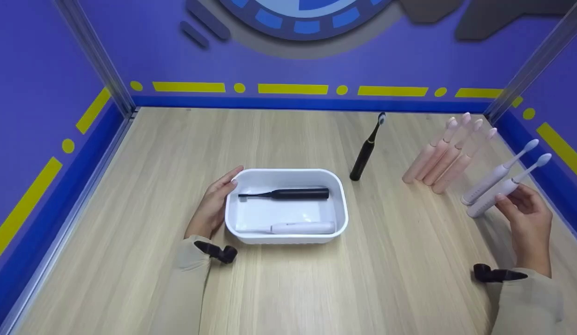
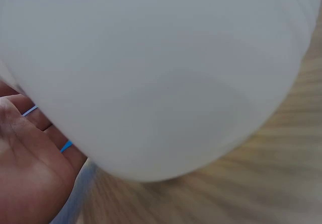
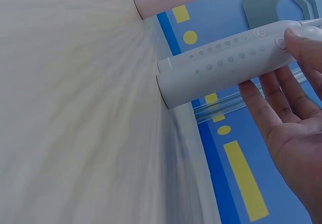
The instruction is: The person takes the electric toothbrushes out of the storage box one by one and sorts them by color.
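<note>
My left hand (image 1: 210, 208) holds the left end of a white plastic box (image 1: 286, 239), its thumb at the rim and its fingers along the outside. Inside the box lie a black electric toothbrush (image 1: 301, 193) at the back and a white electric toothbrush (image 1: 304, 227) along the front wall. Over at the right, my right hand (image 1: 531, 222) pinches a standing white electric toothbrush (image 3: 221, 75) by the upper handle, thumb on one side and fingers on the other. Its base is at the tabletop. Close behind it stands a second white toothbrush (image 1: 487, 184).
Several pink electric toothbrushes (image 1: 451, 170) stand in a cluster left of the white pair. One black toothbrush (image 1: 362, 159) stands upright behind the box's right end. Blue-purple panels (image 1: 288, 70) wall the wooden table (image 1: 316, 288) at the back and both sides.
</note>
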{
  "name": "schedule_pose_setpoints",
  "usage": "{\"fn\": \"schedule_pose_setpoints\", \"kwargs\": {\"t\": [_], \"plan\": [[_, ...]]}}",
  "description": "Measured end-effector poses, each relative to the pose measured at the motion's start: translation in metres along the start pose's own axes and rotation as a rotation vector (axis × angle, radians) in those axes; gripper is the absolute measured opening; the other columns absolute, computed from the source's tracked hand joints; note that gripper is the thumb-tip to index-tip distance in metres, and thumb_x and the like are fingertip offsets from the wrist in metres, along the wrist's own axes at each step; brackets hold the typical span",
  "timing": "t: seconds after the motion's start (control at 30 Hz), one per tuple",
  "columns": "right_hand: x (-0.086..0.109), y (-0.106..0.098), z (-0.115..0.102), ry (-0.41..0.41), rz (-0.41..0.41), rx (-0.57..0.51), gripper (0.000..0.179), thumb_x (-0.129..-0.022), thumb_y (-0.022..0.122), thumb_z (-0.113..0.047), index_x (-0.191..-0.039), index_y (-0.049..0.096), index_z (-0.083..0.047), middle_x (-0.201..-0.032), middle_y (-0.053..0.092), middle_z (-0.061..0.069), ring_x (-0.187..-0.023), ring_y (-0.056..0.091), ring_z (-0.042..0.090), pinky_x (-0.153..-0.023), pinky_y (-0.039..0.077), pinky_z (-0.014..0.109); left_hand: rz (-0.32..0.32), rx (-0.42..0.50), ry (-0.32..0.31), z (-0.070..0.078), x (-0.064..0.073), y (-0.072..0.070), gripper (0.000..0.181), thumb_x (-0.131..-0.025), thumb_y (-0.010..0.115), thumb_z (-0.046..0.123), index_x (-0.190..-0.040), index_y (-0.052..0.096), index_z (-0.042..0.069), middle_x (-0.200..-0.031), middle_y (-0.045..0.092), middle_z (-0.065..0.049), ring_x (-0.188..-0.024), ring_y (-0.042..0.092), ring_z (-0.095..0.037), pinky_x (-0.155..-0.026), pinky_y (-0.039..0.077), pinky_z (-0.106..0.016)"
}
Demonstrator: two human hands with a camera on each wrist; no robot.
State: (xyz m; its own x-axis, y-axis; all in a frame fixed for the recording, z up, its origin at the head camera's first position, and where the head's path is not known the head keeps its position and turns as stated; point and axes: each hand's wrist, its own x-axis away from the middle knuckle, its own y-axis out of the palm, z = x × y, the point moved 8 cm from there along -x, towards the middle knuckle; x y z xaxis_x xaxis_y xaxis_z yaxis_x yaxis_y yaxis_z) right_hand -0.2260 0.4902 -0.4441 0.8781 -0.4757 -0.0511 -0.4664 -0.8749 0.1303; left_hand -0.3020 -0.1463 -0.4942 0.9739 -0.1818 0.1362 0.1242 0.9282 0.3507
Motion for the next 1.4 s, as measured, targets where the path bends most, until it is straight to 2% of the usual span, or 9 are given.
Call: {"fn": "schedule_pose_setpoints", "kwargs": {"t": [0.17,0.5,0.6,0.7,0.8,0.9,0.97,1.23,1.4], "plan": [[0.001,-0.001,0.001,-0.004,0.004,-0.019,0.05,-0.082,0.071,0.0,-0.128,0.055,-0.01,-0.111,0.06,-0.004,-0.102,0.057,0.006,-0.075,0.053,0.009,0.0,0.01,0.003,0.0,-0.001,0.0,0.046,-0.102,0.038,0.007,-0.148,0.035,0.004,-0.155,0.034,-0.01,-0.141,0.034,-0.022,-0.118,0.028,-0.033],[-0.001,-0.004,-0.004,0.045,0.052,0.051,0.062,-0.08,0.076,-0.008,-0.136,0.051,-0.017,-0.117,0.057,-0.009,-0.106,0.052,0.003,-0.074,0.049,0.003,0.025,-0.011,-0.005,-0.001,-0.001,-0.002,0.047,-0.101,0.041,0.008,-0.147,0.036,0.005,-0.156,0.031,-0.007,-0.144,0.03,-0.02,-0.118,0.027,-0.031],[-0.002,-0.007,-0.005,0.063,0.126,0.119,0.066,-0.078,0.079,-0.014,-0.137,0.05,-0.021,-0.12,0.056,-0.01,-0.109,0.05,0.003,-0.091,0.046,0.007,0.025,-0.02,-0.007,-0.001,-0.001,-0.001,0.047,-0.101,0.042,0.009,-0.147,0.037,0.006,-0.157,0.031,-0.007,-0.144,0.03,-0.019,-0.118,0.027,-0.03],[-0.002,-0.01,-0.007,0.05,0.21,0.181,0.066,-0.076,0.081,-0.018,-0.136,0.052,-0.023,-0.123,0.055,-0.01,-0.113,0.049,0.004,-0.108,0.038,0.016,0.014,-0.019,-0.004,0.0,-0.001,-0.001,0.046,-0.102,0.041,0.009,-0.148,0.036,0.006,-0.156,0.031,-0.007,-0.143,0.03,-0.02,-0.118,0.027,-0.031],[-0.001,-0.011,-0.014,-0.001,0.245,0.178,0.063,-0.076,0.08,-0.019,-0.133,0.055,-0.022,-0.122,0.057,-0.008,-0.114,0.05,0.006,-0.105,0.04,0.014,0.007,-0.009,-0.003,-0.001,0.0,-0.001,0.046,-0.102,0.04,0.008,-0.148,0.036,0.006,-0.155,0.033,-0.008,-0.142,0.032,-0.021,-0.118,0.028,-0.033],[0.002,-0.011,-0.022,-0.086,0.248,0.102,0.059,-0.076,0.08,-0.014,-0.13,0.057,-0.016,-0.119,0.06,-0.004,-0.111,0.052,0.009,-0.085,0.05,0.008,0.004,-0.009,-0.003,-0.001,0.0,-0.001,0.047,-0.102,0.039,0.008,-0.148,0.035,0.006,-0.155,0.033,-0.008,-0.142,0.032,-0.021,-0.119,0.027,-0.033],[0.004,-0.011,-0.028,-0.143,0.258,0.076,0.056,-0.077,0.079,-0.016,-0.129,0.058,-0.014,-0.116,0.061,-0.003,-0.109,0.054,0.009,-0.078,0.05,0.005,0.002,-0.009,0.002,-0.001,0.0,-0.001,0.047,-0.102,0.04,0.008,-0.148,0.035,0.006,-0.156,0.032,-0.008,-0.143,0.031,-0.021,-0.119,0.027,-0.033],[0.016,-0.013,-0.053,-0.382,0.373,-0.061,0.047,-0.078,0.079,-0.021,-0.119,0.063,-0.005,-0.107,0.063,0.006,-0.101,0.059,0.018,-0.089,0.052,0.016,-0.006,0.001,0.013,0.0,0.0,0.0,0.047,-0.102,0.038,0.007,-0.148,0.033,0.004,-0.157,0.03,-0.009,-0.143,0.03,-0.02,-0.119,0.026,-0.032],[0.023,0.003,-0.073,-0.511,0.283,-0.163,0.039,-0.08,0.076,-0.008,-0.116,0.063,0.003,-0.102,0.063,0.012,-0.095,0.06,0.022,-0.084,0.055,0.019,0.008,0.005,0.006,-0.001,0.0,-0.001,0.048,-0.101,0.04,0.007,-0.148,0.034,0.004,-0.157,0.03,-0.008,-0.144,0.029,-0.02,-0.119,0.026,-0.032]]}}
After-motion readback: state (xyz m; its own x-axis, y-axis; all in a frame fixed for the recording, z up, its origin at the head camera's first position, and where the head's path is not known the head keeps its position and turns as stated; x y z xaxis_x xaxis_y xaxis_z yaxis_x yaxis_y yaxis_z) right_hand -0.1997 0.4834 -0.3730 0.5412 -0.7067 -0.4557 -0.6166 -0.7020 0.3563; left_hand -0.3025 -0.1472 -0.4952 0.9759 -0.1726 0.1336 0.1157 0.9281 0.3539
